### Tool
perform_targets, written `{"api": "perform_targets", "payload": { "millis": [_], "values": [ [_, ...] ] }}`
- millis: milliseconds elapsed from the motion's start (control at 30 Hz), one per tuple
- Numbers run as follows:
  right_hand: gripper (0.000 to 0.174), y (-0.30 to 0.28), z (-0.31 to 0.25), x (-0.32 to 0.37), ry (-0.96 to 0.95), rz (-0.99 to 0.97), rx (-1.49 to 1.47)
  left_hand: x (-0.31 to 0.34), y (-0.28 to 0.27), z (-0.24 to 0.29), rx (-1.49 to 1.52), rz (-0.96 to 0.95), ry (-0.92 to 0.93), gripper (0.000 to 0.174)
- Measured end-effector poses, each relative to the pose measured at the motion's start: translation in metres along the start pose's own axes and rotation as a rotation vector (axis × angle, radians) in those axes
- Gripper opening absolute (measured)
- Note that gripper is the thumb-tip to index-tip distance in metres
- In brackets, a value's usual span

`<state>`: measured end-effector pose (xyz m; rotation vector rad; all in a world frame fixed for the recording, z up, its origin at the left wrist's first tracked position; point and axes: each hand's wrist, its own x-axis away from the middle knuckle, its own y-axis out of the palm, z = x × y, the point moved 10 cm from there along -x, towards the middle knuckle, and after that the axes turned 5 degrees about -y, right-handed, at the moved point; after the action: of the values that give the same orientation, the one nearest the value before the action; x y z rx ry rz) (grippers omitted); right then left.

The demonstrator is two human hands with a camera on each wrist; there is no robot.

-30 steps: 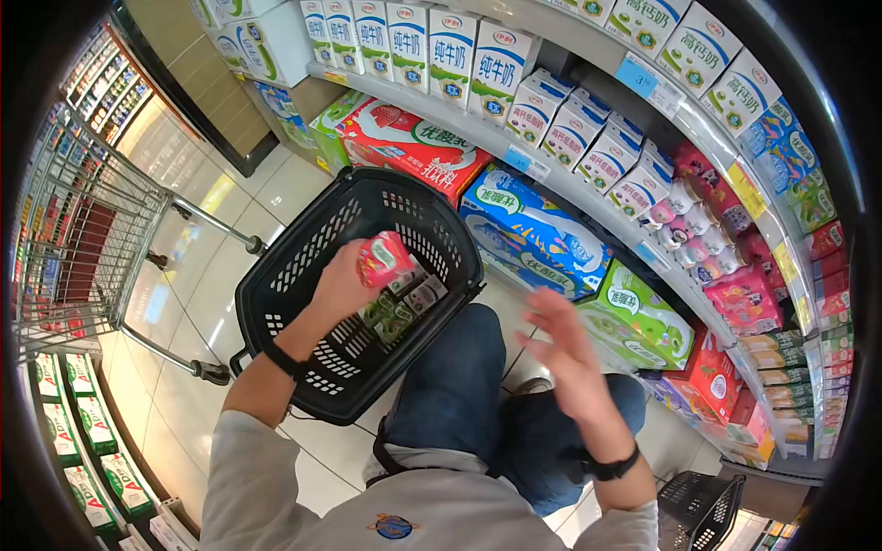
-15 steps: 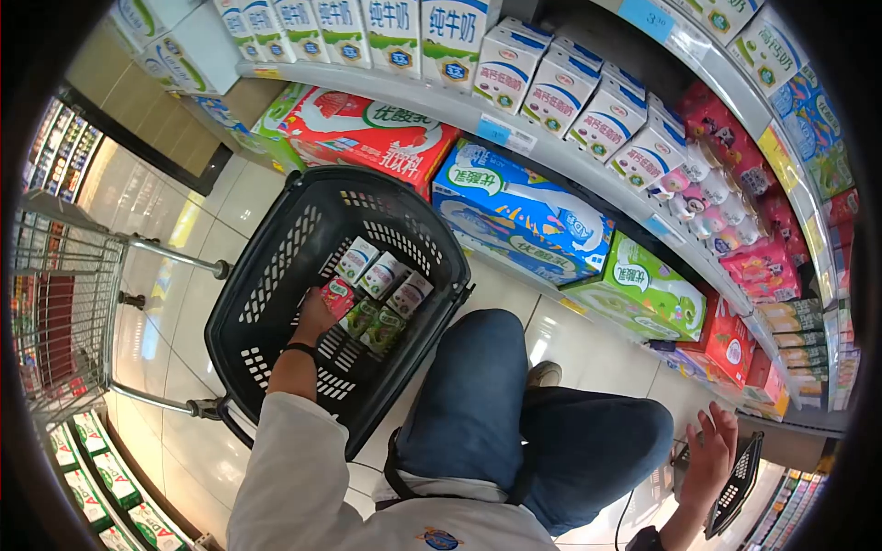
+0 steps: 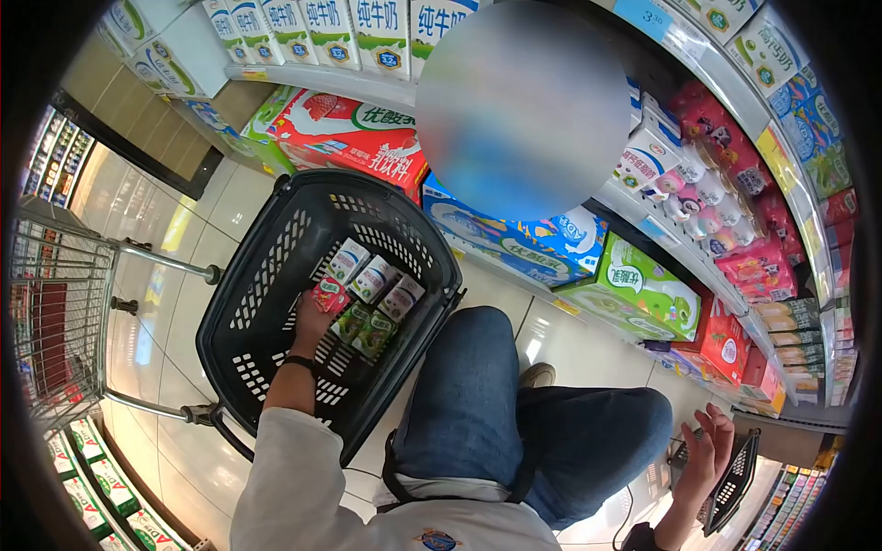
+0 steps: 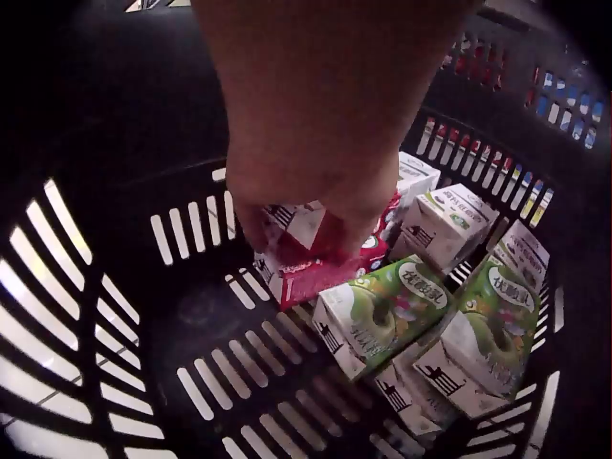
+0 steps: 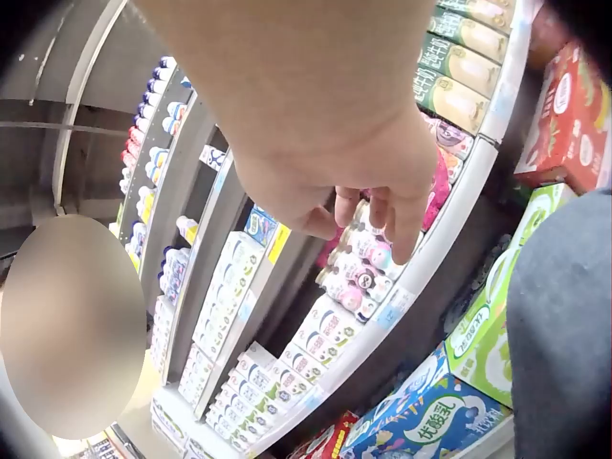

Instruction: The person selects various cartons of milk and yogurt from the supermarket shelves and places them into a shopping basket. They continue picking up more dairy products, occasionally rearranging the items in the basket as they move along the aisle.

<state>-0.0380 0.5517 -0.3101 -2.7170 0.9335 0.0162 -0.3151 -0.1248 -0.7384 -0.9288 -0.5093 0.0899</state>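
Observation:
My left hand (image 3: 314,321) reaches down inside a black shopping basket (image 3: 262,296) and grips a red drink carton (image 3: 329,296) close to the basket floor. In the left wrist view its fingers cover part of the red carton (image 4: 320,279). Beside it lie green drink cartons (image 4: 387,311), and white milk cartons (image 3: 374,277) sit behind them against the basket wall. My right hand (image 3: 707,450) hangs in the air at the right, past the knee, fingers loosely bent and holding nothing. In the right wrist view the right hand (image 5: 335,167) overlaps the shelves behind it.
Shelves of white milk cartons (image 3: 381,39) and wrapped small bottles (image 3: 703,197) curve along the far side. Large red (image 3: 354,138), blue and green drink boxes (image 3: 634,286) line the floor below. A metal cart (image 3: 60,303) stands left of the basket, a second black basket (image 3: 732,482) at right.
My left hand has lowered the red carton from above the basket to its floor, beside the other cartons. The right hand has swung from before the knees out to the right.

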Motion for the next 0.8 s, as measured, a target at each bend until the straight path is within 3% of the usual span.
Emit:
{"api": "perform_targets", "payload": {
  "millis": [67, 167, 233, 300, 367, 600, 667, 767, 800],
  "values": [
    [0.032, 0.007, 0.005, -0.004, 0.002, -0.014, -0.004, -0.029, 0.034, -0.053, 0.067, -0.004, 0.05, 0.076],
    [0.031, 0.017, 0.01, -0.008, -0.007, -0.034, 0.001, -0.022, 0.031, -0.055, 0.087, -0.011, 0.077, 0.073],
    [0.03, 0.019, 0.012, -0.008, -0.009, -0.041, 0.02, -0.004, 0.002, -0.044, 0.047, 0.233, 0.143, 0.071],
    [0.029, 0.021, 0.009, -0.009, -0.051, -0.045, 0.015, 0.002, -0.011, -0.04, 0.095, 0.15, 0.086, 0.075],
    [0.028, 0.021, 0.012, -0.009, -0.047, -0.033, 0.019, 0.008, -0.013, -0.027, -0.04, 0.112, 0.06, 0.08],
    [0.023, 0.024, 0.021, -0.003, -0.032, -0.013, 0.06, -0.006, 0.013, -0.025, -0.038, 0.09, 0.111, 0.087],
    [0.023, 0.018, 0.018, -0.001, -0.037, -0.007, 0.08, -0.007, 0.019, -0.033, -0.031, 0.027, -0.025, 0.09],
    [0.024, 0.0, 0.011, -0.001, -0.064, 0.019, 0.116, -0.024, 0.03, -0.047, -0.122, 0.029, 0.039, 0.091],
    [0.025, -0.011, 0.007, -0.001, -0.078, 0.038, 0.143, -0.019, 0.027, -0.031, -0.266, 0.038, 0.082, 0.081]
  ]
}}
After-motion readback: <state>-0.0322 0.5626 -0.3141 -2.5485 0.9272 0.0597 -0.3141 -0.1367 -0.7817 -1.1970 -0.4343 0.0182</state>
